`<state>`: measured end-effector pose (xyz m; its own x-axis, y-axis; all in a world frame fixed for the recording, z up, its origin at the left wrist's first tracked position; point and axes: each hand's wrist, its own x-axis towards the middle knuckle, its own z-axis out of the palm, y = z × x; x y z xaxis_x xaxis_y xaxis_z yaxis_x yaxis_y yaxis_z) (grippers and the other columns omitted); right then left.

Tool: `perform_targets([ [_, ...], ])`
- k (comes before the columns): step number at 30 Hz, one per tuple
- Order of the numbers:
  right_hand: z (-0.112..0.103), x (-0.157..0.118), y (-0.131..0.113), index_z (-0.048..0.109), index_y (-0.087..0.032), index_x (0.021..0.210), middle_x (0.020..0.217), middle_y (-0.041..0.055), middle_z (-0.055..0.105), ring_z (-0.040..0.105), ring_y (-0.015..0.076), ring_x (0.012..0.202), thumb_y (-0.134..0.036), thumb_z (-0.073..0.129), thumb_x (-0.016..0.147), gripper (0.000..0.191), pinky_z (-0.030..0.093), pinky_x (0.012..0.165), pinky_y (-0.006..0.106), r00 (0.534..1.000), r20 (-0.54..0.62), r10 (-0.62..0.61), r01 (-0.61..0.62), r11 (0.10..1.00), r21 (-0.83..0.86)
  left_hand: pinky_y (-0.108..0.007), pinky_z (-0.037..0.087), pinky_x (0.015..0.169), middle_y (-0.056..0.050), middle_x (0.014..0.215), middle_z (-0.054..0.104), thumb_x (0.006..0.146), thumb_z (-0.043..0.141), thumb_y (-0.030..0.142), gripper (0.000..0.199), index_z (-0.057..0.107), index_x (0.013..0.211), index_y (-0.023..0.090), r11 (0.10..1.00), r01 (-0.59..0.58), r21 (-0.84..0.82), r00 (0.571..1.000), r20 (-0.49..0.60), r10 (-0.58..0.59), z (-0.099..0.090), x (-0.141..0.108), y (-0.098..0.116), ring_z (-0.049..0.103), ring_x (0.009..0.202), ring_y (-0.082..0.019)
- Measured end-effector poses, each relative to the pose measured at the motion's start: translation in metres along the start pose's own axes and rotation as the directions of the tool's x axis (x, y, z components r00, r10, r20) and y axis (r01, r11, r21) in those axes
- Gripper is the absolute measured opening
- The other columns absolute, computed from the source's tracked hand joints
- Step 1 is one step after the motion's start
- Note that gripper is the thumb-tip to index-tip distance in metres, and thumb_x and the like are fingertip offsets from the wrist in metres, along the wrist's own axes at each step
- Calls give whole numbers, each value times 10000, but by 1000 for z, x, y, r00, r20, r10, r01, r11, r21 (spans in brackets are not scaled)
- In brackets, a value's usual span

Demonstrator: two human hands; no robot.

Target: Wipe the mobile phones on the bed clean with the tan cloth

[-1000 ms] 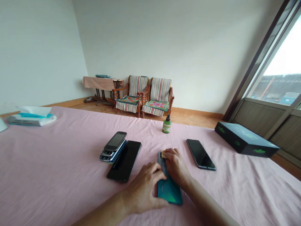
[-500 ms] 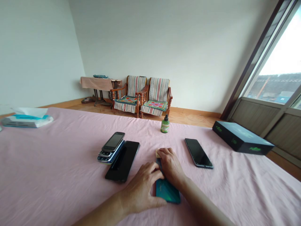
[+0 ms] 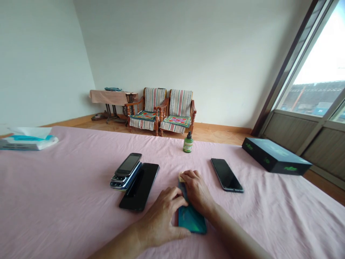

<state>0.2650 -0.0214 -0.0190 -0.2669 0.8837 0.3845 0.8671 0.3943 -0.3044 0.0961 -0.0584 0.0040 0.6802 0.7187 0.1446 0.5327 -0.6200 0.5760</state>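
A smartphone with a shiny teal back (image 3: 192, 220) lies face down on the pink cloth, its far part covered by my hands. My left hand (image 3: 164, 216) grips it from the left side, fingers bent over its middle and thumb at its near end. At the far end, the fingers of my right hand (image 3: 198, 190) are closed and press a small beige cloth (image 3: 181, 176) against the phone; most of that cloth is hidden. To the left lies a large black smartphone (image 3: 142, 183), partly under a stack of older phones (image 3: 128, 167). Another black smartphone (image 3: 226, 175) rests to the right.
A green spray bottle (image 3: 188, 143) stands beyond my hands. At the far right sits a black box (image 3: 277, 156) with green print. A tissue pack (image 3: 29, 141) is at the left edge. Two wooden armchairs (image 3: 176, 108) stand past the table's (image 3: 81, 158) far edge.
The view has shifted slightly. Both hands stay on the teal phone in nearly the same pose, with the beige cloth still at its far end.
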Motion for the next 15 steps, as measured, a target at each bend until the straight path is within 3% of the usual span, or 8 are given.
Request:
perform_targets([
  [5, 1, 2, 1, 630, -201, 1047, 1025, 67, 627, 494, 211, 980, -107, 449, 891, 257, 375, 838, 308, 1000, 5, 2, -2, 1000, -4, -416, 397, 972, -49, 1140, 516, 601, 832, 335, 517, 615, 1061, 244, 1000, 16, 5, 1000, 18, -17, -3, 1, 4, 484, 1077, -267],
  [10, -5, -4, -1, 641, -190, 977, 1030, 70, 617, 500, 197, 931, -88, 432, 880, 252, 385, 838, 300, 998, 32, -54, 54, 999, 1, -425, 388, 982, -52, 1153, 520, 601, 833, 342, 527, 618, 1074, 253, 1000, 13, 9, 1000, 27, -13, -5, 1, 6, 478, 1095, -274],
  [15, -7, -3, -4, 619, -189, 1075, 1068, 85, 606, 491, 208, 951, -92, 454, 853, 294, 391, 841, 312, 999, 42, -35, 36, 999, -23, -412, 389, 979, -54, 1155, 521, 608, 830, 339, 511, 620, 1064, 240, 1000, 1, 8, 1000, 7, -1, -4, 0, 4, 479, 1089, -270],
])
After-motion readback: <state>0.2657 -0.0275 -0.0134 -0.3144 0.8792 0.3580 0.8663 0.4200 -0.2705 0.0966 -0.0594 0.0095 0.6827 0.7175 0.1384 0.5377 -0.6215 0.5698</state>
